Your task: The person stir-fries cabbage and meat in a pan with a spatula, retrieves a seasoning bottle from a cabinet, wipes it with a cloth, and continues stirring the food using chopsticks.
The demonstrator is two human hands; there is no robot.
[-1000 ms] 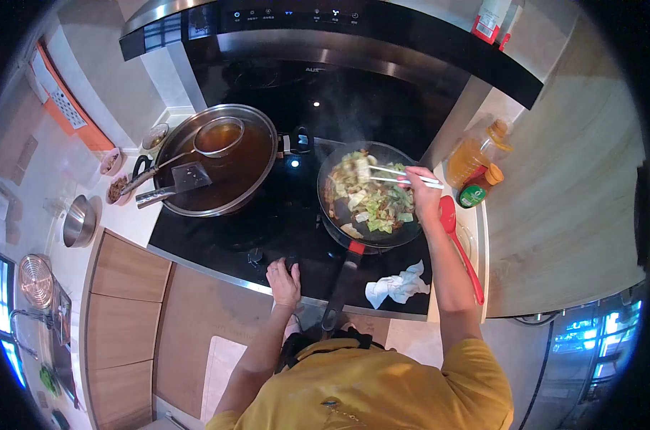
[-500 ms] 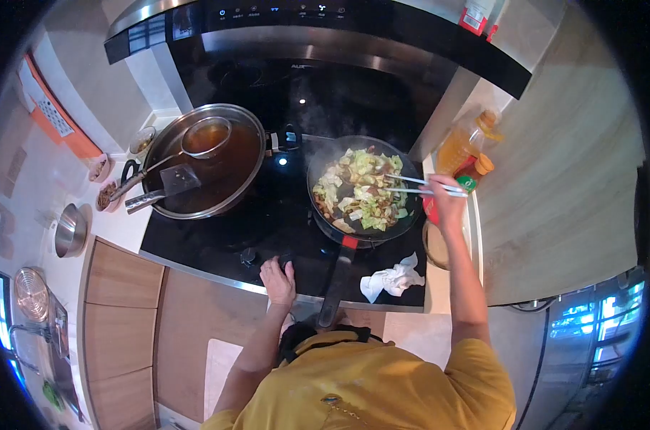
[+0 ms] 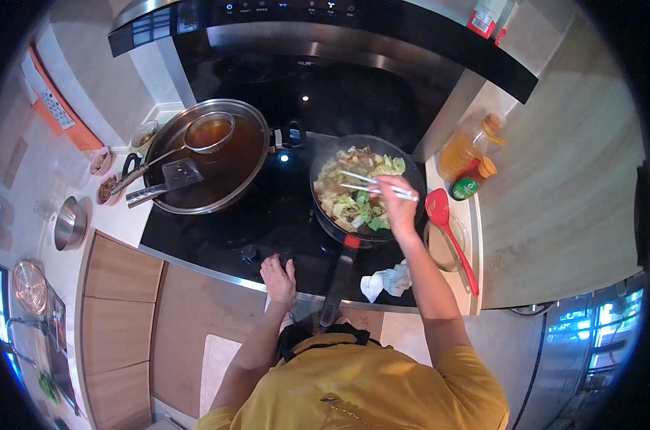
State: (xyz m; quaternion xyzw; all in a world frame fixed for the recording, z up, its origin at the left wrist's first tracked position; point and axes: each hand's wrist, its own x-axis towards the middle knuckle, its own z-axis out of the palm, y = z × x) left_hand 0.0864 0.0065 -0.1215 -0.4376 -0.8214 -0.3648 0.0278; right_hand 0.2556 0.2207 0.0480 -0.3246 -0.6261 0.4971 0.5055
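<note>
My right hand (image 3: 398,201) grips a pair of white chopsticks (image 3: 360,183), their tips among the chopped cabbage (image 3: 353,208) in a black frying pan (image 3: 411,172). The pan sits on the right burner, its black handle with a red collar pointing towards me. My left hand (image 3: 278,278) rests at the front edge of the black stovetop (image 3: 196,240), its fingers around a dark control knob (image 3: 287,258). To the right of the pan lies a red spatula (image 3: 448,222) on a round wooden lid or board (image 3: 439,247).
A large steel pot (image 3: 246,188) of brown liquid stands on the left burner, with a strainer (image 3: 210,134) and a metal turner (image 3: 174,179) across it. Bottles (image 3: 459,152) stand at the right. A white cloth (image 3: 386,281) lies near the front edge.
My right hand has moved left over the pan with the chopsticks, after shifting right half a second ago. The cabbage has been moved about. My left hand has stayed at the knob.
</note>
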